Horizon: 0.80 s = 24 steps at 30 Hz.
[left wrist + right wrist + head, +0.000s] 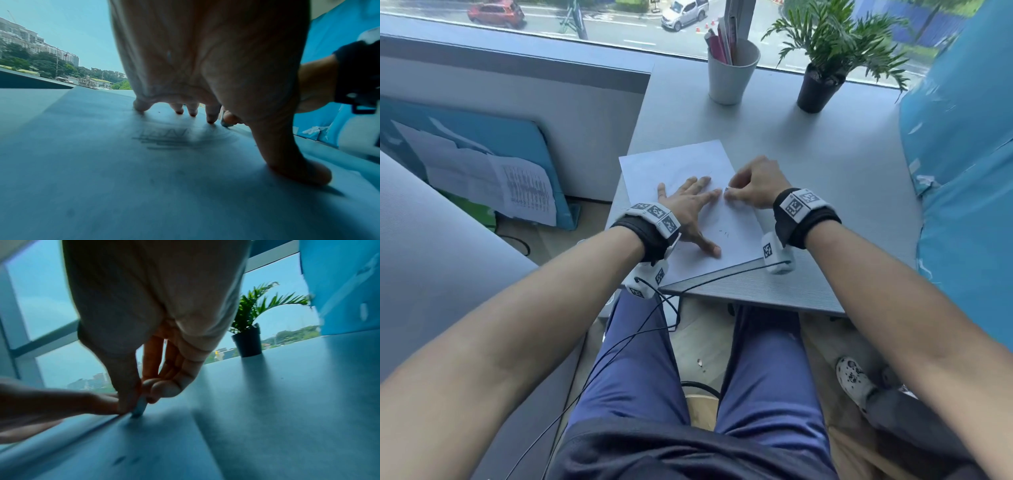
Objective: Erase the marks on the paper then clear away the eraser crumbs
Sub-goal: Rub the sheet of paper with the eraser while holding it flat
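paper (pixel 681 164) lies mid-desk under the flat, spread left hand (pixel 688 205). at its 3 o'clock edge the right hand (pixel 755 186) pinches a small eraser (pixel 139 407). pencil marks (pixel 164 138) remain; erasing looks unfinished, crumbs uncleared.

Cup (pixel 732 73), plant (pixel 822 85) behind paper (pixel 688 161)

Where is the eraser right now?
The eraser is pinched in the right hand, tip down at the right edge of the paper, just beside the left hand's fingertips.
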Each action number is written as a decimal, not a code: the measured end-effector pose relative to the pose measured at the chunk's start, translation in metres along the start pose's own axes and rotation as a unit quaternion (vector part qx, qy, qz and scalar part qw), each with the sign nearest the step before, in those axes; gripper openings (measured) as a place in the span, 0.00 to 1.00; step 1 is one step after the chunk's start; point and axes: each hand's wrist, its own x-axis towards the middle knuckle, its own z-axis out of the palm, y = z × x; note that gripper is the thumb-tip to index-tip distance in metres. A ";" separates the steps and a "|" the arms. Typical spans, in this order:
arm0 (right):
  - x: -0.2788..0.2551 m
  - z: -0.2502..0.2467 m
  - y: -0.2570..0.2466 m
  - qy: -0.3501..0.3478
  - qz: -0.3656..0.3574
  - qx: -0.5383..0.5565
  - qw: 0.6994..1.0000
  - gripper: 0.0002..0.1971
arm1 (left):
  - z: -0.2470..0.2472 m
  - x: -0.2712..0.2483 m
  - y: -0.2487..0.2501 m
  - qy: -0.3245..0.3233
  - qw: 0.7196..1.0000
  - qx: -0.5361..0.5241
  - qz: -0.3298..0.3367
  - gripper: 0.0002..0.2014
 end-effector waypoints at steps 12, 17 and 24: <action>-0.023 0.010 -0.010 -0.166 -0.072 -0.017 0.983 0.04 | -0.001 0.000 0.001 -0.009 1.000 -0.009 0.001 0.71; -0.005 0.002 0.005 0.014 -0.015 0.017 1.000 0.06 | -0.003 -0.003 0.004 -0.007 1.000 0.002 -0.004 0.69; -0.006 0.001 -0.005 -0.074 -0.044 -0.014 0.996 0.05 | -0.003 -0.003 0.003 -0.008 1.000 0.000 0.002 0.68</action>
